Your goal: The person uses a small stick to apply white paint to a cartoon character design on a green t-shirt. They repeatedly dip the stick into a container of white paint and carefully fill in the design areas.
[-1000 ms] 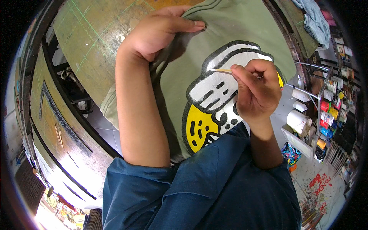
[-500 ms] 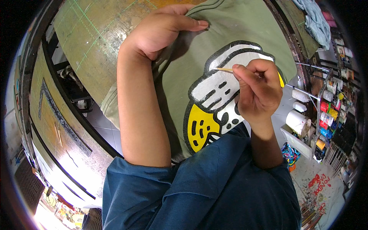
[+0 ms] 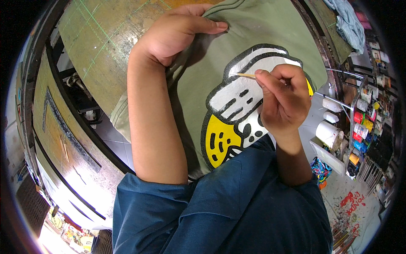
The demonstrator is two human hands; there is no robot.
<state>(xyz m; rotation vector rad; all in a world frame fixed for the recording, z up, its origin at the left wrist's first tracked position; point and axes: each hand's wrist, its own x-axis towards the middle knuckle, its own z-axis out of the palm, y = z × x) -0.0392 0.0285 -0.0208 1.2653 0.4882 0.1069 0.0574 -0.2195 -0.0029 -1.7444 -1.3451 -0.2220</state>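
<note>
An olive-green T-shirt [image 3: 192,97] lies spread over the table edge and toward my lap. Its print [image 3: 234,101] is a cartoon figure in white and yellow with thick black outlines. My left hand [image 3: 179,31] grips the shirt's cloth near the top, thumb on top and the other fingers hidden underneath. My right hand [image 3: 284,95] is over the print's right part, pinching a thin pointed wooden stick [image 3: 246,75]. The stick's tip is at the upper white area, beside a black line; whether it touches the print I cannot tell.
A worn work table [image 3: 105,55] with green lines is under the shirt. Thin sticks [image 3: 64,149] lie on another board at left. At right, a metal rack [image 3: 353,106] stands near paint bottles [image 3: 357,133] and a white bucket [image 3: 327,134]. A light blue cloth [image 3: 351,29] hangs at upper right.
The stick's tip has shifted very slightly left and up with my right hand. My left hand and the shirt have moved a touch to the left.
</note>
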